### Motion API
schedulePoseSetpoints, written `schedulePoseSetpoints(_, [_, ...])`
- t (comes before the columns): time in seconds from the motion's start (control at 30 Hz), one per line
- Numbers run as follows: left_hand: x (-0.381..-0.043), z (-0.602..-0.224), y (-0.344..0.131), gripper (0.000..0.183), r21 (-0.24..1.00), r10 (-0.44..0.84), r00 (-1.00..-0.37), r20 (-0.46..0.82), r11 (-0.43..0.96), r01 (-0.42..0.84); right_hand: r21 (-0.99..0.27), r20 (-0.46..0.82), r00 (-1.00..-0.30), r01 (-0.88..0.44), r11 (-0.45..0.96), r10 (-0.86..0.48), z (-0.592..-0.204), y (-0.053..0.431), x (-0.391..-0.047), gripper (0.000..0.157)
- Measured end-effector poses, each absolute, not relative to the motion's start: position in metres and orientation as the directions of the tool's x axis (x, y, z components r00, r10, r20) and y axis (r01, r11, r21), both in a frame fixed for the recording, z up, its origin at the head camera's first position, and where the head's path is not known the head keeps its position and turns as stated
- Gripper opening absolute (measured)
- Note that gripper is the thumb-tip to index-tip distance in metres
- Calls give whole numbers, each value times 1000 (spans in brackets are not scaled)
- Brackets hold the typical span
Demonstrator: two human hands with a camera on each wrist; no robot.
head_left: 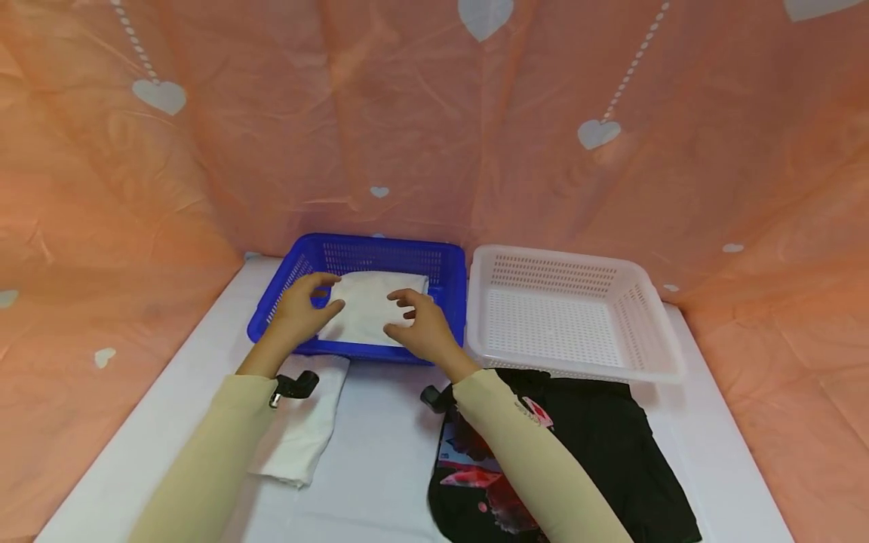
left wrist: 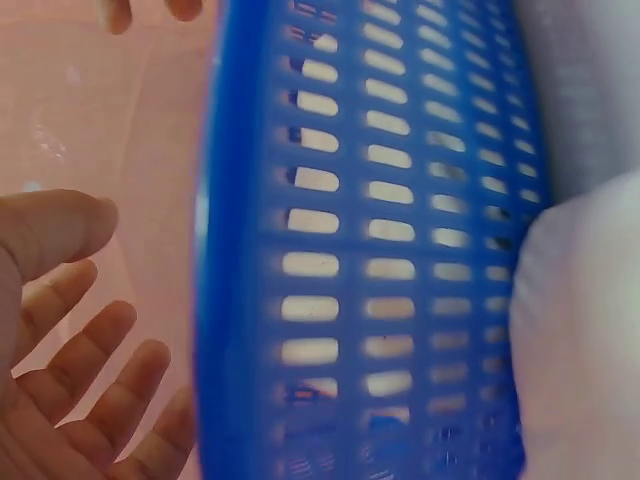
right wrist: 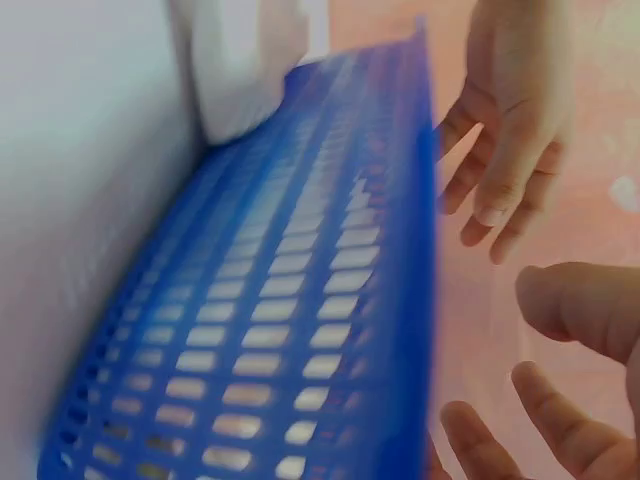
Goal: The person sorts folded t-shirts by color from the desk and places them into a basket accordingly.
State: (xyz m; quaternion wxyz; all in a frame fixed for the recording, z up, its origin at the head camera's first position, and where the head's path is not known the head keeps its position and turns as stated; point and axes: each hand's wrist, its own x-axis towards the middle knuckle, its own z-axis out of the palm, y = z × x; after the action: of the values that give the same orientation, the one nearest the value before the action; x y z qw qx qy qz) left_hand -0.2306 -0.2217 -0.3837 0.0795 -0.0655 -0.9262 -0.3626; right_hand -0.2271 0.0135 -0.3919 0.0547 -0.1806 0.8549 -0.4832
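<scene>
A folded white cloth (head_left: pixel 372 305) lies in the blue plastic basket (head_left: pixel 380 351). Over the basket's left part hovers my left hand (head_left: pixel 299 309), fingers loosely bent and holding nothing. My right hand (head_left: pixel 424 328) is above the cloth's right side, its thumb and fingers spread apart with nothing between them. In the left wrist view the left hand's fingers (left wrist: pixel 90 370) appear beyond the slotted basket wall (left wrist: pixel 370 240). The right wrist view has both hands past the basket's rim, the right hand (right wrist: pixel 570 400) nearest and the left hand (right wrist: pixel 515 120) opposite.
Right of the blue basket stands a white plastic basket (head_left: pixel 550 328). A black garment with a red floral print (head_left: pixel 597 445) lies in front of it. Another folded white cloth (head_left: pixel 305 430) is on the white table (head_left: pixel 380 467) under my left forearm. A peach curtain (head_left: pixel 421 113) with hearts hangs behind.
</scene>
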Motion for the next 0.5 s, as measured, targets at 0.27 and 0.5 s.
schedulePoseSetpoints(0.27, [-191,-382,-236,41,648,27,-939,344,717,258,-902,200,-911,-315,294,-361,-385,10,-189,43])
schedulePoseSetpoints(0.5, [-150,-391,-254,41,638,-21,-861,508,681,360,-933,216,-854,-324,159,-473,-392,-5,-151,43])
